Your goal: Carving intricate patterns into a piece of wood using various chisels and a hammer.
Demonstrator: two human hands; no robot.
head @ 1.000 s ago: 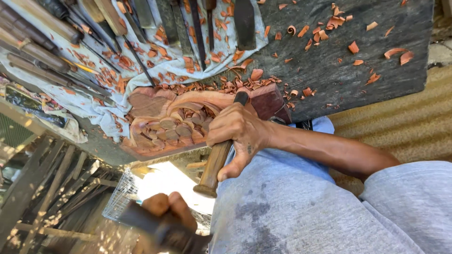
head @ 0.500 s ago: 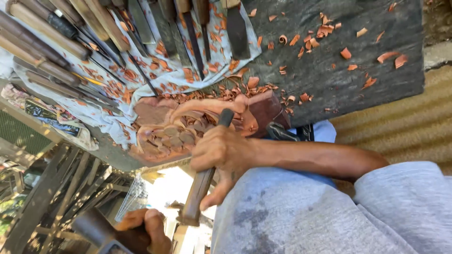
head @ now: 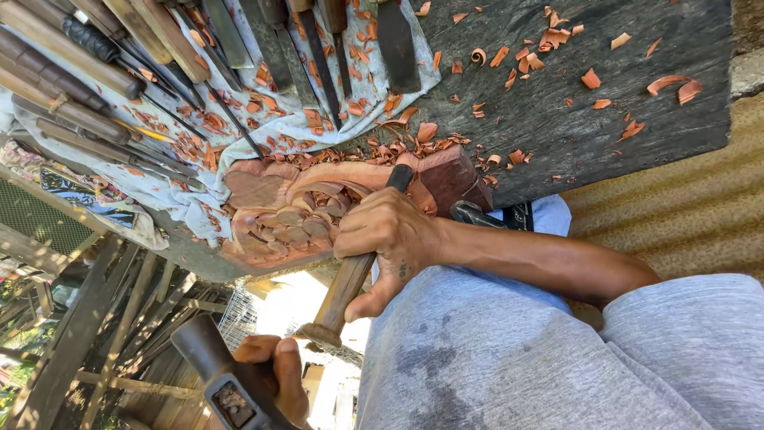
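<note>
Your left hand [head: 390,235] is closed around a chisel [head: 356,267], whose wooden handle runs on a slant from its butt low in the view, near your lap, up to the dark blade end, which rests on the reddish carved wood block [head: 318,203]. The chisel's long axis points away from you and slightly rightward, into the block. Your right hand [head: 270,370] is closed around the handle of a mallet [head: 219,374], low in the view and just beside the chisel's butt, not touching it. The block lies at the near edge of the dark, weathered desk [head: 573,111], partly overhanging it, with red-brown wood chips [head: 593,78] scattered across the far right part of the desk. To the far left, a row of other chisels [head: 87,80] lies on a pale cloth [head: 183,207] and crowds that side. Beyond the desk's near edge, on the left, you look down on wooden beams [head: 87,326] in bright daylight.
</note>
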